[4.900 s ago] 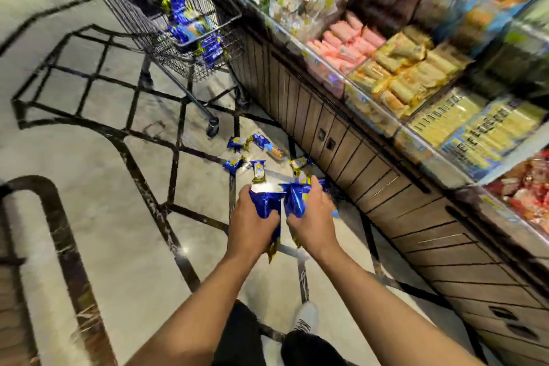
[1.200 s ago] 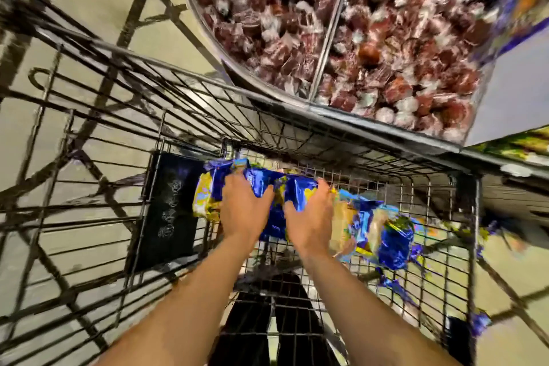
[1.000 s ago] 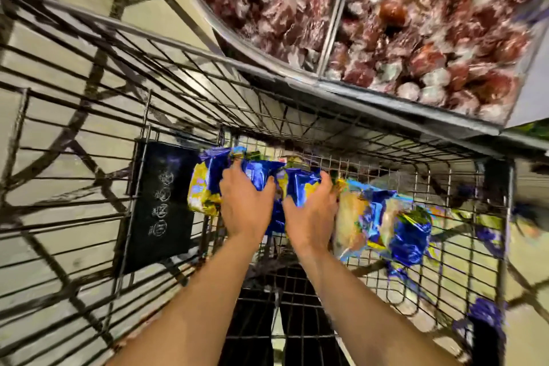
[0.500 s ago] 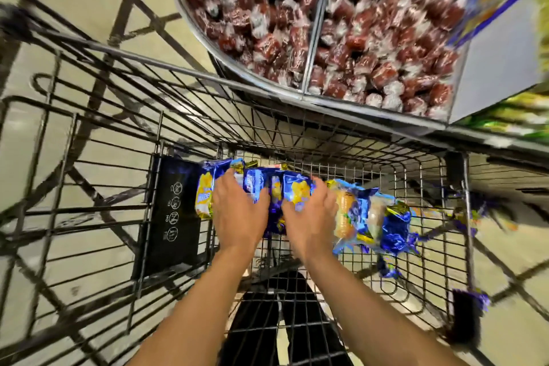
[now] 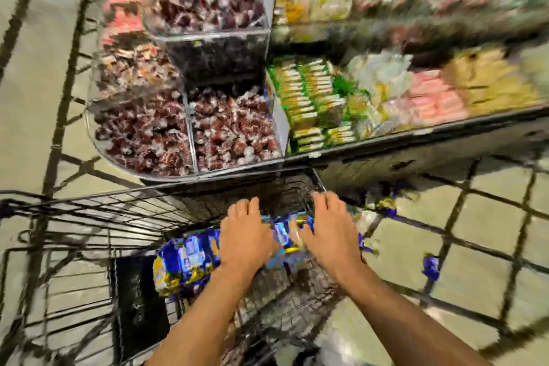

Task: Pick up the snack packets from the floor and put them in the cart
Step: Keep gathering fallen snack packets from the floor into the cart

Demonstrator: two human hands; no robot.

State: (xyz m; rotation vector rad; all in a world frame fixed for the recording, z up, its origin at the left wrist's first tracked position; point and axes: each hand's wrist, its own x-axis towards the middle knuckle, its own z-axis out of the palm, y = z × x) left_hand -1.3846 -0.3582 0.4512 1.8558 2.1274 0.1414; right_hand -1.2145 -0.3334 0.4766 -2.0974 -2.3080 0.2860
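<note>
The picture is blurred by motion. Both my hands hover palm down over the wire cart [image 5: 89, 205], fingers straight and holding nothing. Under my left hand [image 5: 243, 235] and to its left, several blue and yellow snack packets [image 5: 184, 264] lie in a heap inside the cart basket. More blue packets show between my left hand and my right hand [image 5: 329, 229]. On the tiled floor right of the cart lie two more blue packets, one [image 5: 386, 206] near the cart's corner and another [image 5: 430, 266] farther right.
A clear curved bin of red wrapped sweets [image 5: 190, 134] stands just beyond the cart. A long shelf of green, pink and yellow packets [image 5: 386, 98] runs to the right. A black plastic panel [image 5: 139, 300] sits in the cart's near left part.
My hands have let go of the blue packets, which now lie in the cart, and have spread apart with straight fingers. My view has swung up and right, showing the shelf and floor.
</note>
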